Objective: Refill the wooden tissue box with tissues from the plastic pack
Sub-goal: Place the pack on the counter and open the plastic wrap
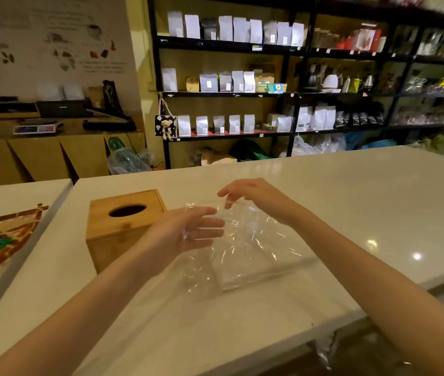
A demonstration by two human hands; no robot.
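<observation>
A wooden tissue box [117, 234] with a dark oval slot in its lid stands on the white counter [364, 202], left of my hands. A clear plastic pack [253, 253] lies crumpled on the counter to the right of the box; I see no tissues in it. My left hand [188, 232] is inside the pack's mouth with fingers stretched out flat. My right hand [250, 194] pinches the pack's upper edge and lifts it.
A second white table [3, 202] at the left carries a giraffe-patterned cloth [0, 240]. Black shelves [296, 50] with bags and bottles line the back wall. The counter's near edge runs close to my forearms.
</observation>
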